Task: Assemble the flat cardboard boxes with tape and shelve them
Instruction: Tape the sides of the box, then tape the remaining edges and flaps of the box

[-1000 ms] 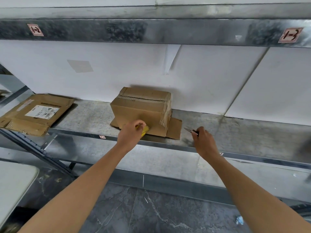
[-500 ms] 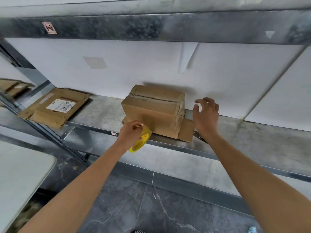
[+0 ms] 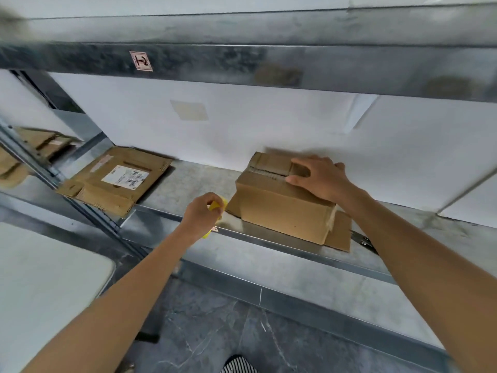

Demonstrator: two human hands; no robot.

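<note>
On the metal shelf (image 3: 193, 181), near its front edge: one assembled cardboard box (image 3: 279, 211), upright, bottom flaps sticking out flat to left and right. Right hand (image 3: 320, 179) lies on the box top — grip open, fingers spread over the top seam, thumb pointing left, nothing held. Left hand (image 3: 203, 211) is just left of the box at the shelf's front lip, grip closed round a yellow tape roll (image 3: 216, 205) that the fingers mostly hide. Whether the roll touches the box flap — cannot tell, too blurred. Flat box (image 3: 115, 184) with a white shipping label lies further left on the same shelf, well apart from the assembled one, one corner overhanging the front edge. More flat cardboard (image 3: 40, 142) sits in the next bay, far left. Small dark tool (image 3: 363, 239) on the shelf just right of the box, partly behind the right forearm; type unclear. Upper shelf beam carries a small tag (image 3: 141, 61). White tabletop (image 3: 40, 278) lower left, dark stone floor (image 3: 215, 332) below.
</note>
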